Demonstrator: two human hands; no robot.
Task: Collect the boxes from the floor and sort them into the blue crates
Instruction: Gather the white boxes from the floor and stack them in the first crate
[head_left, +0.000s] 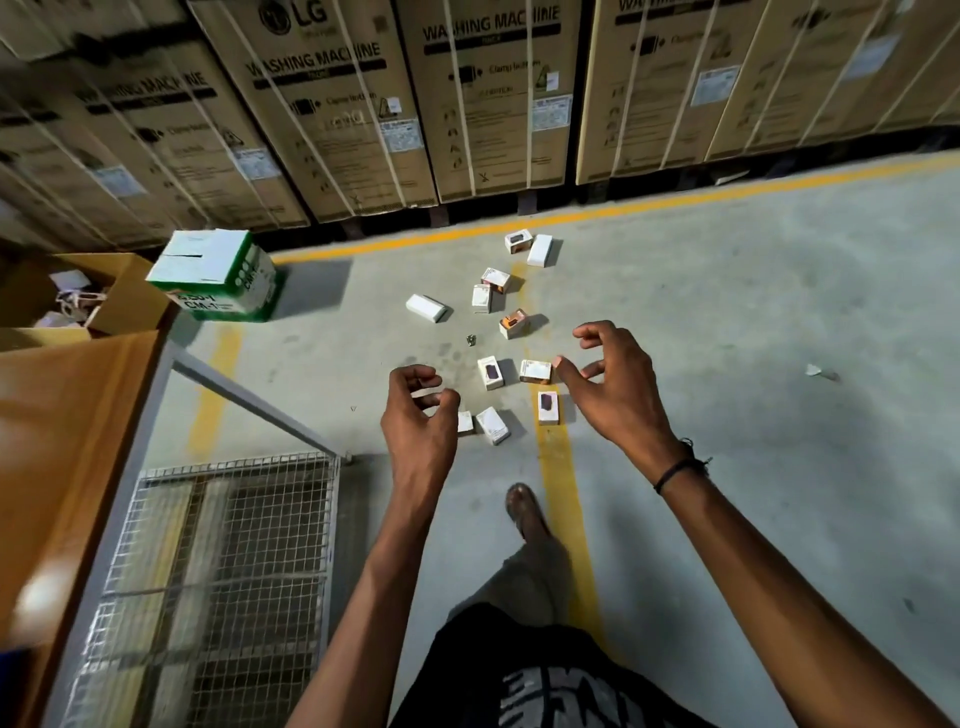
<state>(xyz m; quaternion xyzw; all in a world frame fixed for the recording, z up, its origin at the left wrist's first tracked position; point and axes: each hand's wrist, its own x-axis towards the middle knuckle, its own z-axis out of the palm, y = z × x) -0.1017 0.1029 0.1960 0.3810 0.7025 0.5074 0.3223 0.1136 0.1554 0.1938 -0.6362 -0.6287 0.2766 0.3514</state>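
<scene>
1. Both hands are held out over the floor (779, 291), and nothing is carried in either; the reach is judged to be the approach to a first pick-up.
2. The left hand (418, 415) is seen with its fingers (415, 375) loosely curled toward the thumb, gripping nothing.
3. The right hand (613, 379) is spread wider, its fingers (592, 332) hooked like a claw and apart from the thumb, as if shaped in advance for a small box.
4. The small boxes (491, 372) are scattered on the smooth grey concrete ahead of the hands, some across a painted yellow line (566, 493); they are little rectangular cartons, mostly white, some printed with a dark product picture.
5. One box (535, 371) lies just beside the right thumb in the picture, though contact cannot be told.
6. No blue crates are visible, so the sorting place is not shown.
7. To the left, a wire-mesh cage (218, 571), a brown cardboard sheet (67, 441) and a green-and-white carton (223, 273) are seen; strapped washing-machine cartons (493, 104) are lined along the back.
</scene>
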